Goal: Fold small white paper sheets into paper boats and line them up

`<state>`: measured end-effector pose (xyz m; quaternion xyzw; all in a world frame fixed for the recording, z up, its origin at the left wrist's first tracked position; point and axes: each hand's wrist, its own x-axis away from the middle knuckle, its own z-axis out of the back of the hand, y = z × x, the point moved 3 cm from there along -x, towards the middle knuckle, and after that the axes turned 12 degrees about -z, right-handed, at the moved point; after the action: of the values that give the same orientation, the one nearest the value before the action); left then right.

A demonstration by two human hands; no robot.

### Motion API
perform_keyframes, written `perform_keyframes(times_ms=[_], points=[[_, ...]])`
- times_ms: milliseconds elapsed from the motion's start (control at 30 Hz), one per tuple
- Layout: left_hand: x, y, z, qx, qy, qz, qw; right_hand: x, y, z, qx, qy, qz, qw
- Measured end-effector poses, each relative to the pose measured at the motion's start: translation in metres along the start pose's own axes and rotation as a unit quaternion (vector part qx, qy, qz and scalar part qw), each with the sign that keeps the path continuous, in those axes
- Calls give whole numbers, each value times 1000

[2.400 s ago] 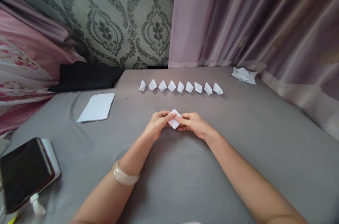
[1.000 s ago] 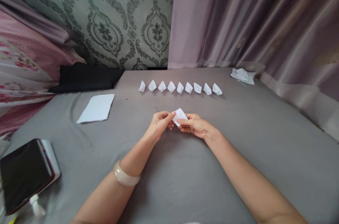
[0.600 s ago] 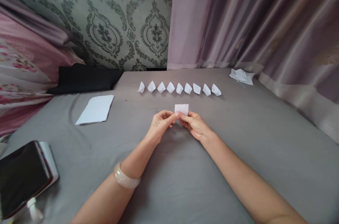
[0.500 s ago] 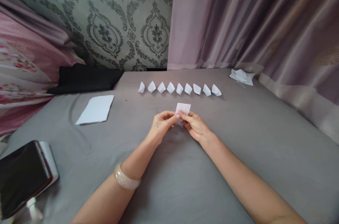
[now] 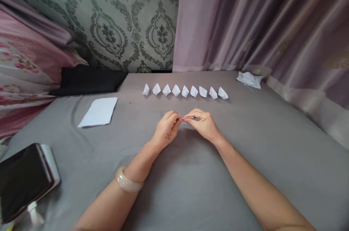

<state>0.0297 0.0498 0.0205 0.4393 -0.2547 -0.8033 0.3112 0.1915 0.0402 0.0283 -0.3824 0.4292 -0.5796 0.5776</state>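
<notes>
My left hand [image 5: 167,129] and my right hand [image 5: 203,124] meet above the grey sheet [image 5: 191,172], fingers pinched together on a small folded white paper [image 5: 186,118]. The paper is turned almost edge-on, so only a thin white sliver shows between the fingertips. A pale bangle [image 5: 127,182] sits on my left wrist. Beyond the hands, a row of several small folded white paper pieces [image 5: 185,91] stands in a line across the sheet.
A stack of white paper sheets [image 5: 99,111] lies at the left. Crumpled white paper scraps [image 5: 250,79] sit at the far right by the curtain [image 5: 272,23]. A black tablet [image 5: 23,180] rests at the near left, and a black cushion [image 5: 87,79] lies against the wall.
The paper, held upright with its face showing half a second ago, is now tipped flat and edge-on. Both hands have rolled so their backs face up.
</notes>
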Motion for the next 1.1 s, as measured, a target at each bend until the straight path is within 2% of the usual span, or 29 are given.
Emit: perform_keyframes(times_ms=[67,167,267,367,467,567,733,833,933,1000,1100], points=[[-1,-1,0,62,27,48,997,1,2,-1,-36,10,-6,999],[-1,-4,-2,184,48,135,972,0,7,-4,-99,14,-33,994],[1,-6,-3,225,56,166,959,-1,8,-5,-95,-9,-23,995],[1,-5,1,146,43,122,981,1,5,-1,9,-12,59,998],[1,-1,3,98,13,66,993,5,6,5,125,23,131,983],[1,4,0,90,-37,0,995,12,9,8,240,49,183,952],[7,8,-11,12,-136,-85,987,29,13,10,394,37,247,885],[17,10,-18,-22,-192,-113,975,42,16,11,452,24,270,850],[29,11,-22,-31,-232,-125,964,55,20,9,481,-5,272,833],[37,12,-22,-35,-240,-136,961,61,22,7,487,-26,257,834],[43,12,-20,-77,-215,-163,960,66,22,6,461,-56,228,856]])
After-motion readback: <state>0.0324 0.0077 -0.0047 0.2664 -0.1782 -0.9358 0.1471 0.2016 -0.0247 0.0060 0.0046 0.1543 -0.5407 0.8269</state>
